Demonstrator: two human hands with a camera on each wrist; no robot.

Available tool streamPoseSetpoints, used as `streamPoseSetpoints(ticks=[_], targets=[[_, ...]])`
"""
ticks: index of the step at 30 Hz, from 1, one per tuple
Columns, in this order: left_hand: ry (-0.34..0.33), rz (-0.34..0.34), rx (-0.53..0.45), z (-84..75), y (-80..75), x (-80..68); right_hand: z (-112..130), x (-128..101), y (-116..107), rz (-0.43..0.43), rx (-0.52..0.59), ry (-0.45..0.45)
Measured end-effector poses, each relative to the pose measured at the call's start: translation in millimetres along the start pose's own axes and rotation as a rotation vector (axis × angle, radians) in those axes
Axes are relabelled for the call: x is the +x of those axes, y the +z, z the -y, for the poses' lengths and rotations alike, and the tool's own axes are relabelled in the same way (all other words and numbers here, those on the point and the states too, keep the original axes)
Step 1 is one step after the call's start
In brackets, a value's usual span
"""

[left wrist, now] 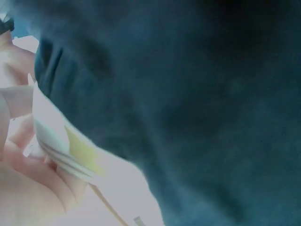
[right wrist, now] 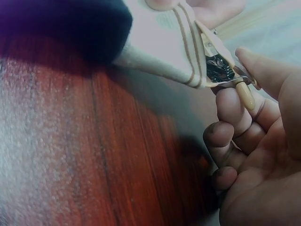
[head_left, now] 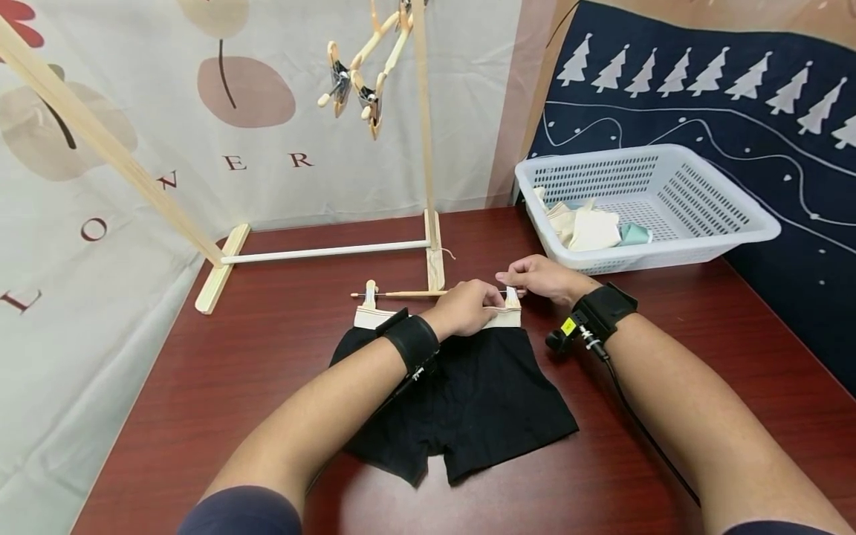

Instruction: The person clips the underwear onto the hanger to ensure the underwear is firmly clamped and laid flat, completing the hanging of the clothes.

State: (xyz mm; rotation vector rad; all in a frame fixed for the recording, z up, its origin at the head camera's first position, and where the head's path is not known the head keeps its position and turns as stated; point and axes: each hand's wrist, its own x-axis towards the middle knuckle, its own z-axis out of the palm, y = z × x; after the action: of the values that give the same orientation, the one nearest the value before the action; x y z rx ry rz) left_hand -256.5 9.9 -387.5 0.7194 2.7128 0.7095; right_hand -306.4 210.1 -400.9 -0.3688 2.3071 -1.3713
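Observation:
Black shorts with a cream waistband lie flat on the dark red table, waistband toward the back. Along that waistband runs a wooden clip hanger, with one clip at the left end of the band. My left hand pinches the waistband near its right end; in the left wrist view its fingers lie at the band's edge. With thumb and forefinger my right hand holds the hanger's right clip, which sits at the striped waistband edge.
A wooden rack stands behind the shorts, its white bar low across the back. More clip hangers hang above. At the back right, a white plastic basket contains cream and green cloth.

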Motion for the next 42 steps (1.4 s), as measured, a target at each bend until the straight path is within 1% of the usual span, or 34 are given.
streamPoseSetpoints(ticks=[7,12,16,20,22,29,35,39,42], targets=[[-0.036,0.049,0.078,-3.9,-0.2,0.6,-2,1,-1,-0.01,0.028,-0.018],[-0.04,0.085,0.085,-5.4,-0.2,0.0,-3,1,-2,-0.011,0.025,-0.018],[-0.006,0.09,0.025,-1.6,1.4,1.1,-1,1,-1,-0.01,0.009,-0.018],[0.036,0.096,-0.091,1.1,3.5,2.5,-1,1,0,-0.019,0.004,-0.003],[0.038,0.096,-0.136,0.9,4.1,2.4,-1,1,0,-0.025,0.003,0.005],[0.007,0.073,-0.251,3.0,3.7,1.5,-2,1,0,-0.034,0.001,0.003],[-0.006,0.028,-0.295,5.5,5.3,2.3,-3,1,-1,-0.027,0.004,0.002],[-0.029,-0.025,-0.261,3.8,7.0,2.4,-2,1,0,-0.03,0.009,0.008],[-0.067,-0.089,-0.189,0.5,7.4,2.1,-2,0,0,-0.028,0.012,0.017]])
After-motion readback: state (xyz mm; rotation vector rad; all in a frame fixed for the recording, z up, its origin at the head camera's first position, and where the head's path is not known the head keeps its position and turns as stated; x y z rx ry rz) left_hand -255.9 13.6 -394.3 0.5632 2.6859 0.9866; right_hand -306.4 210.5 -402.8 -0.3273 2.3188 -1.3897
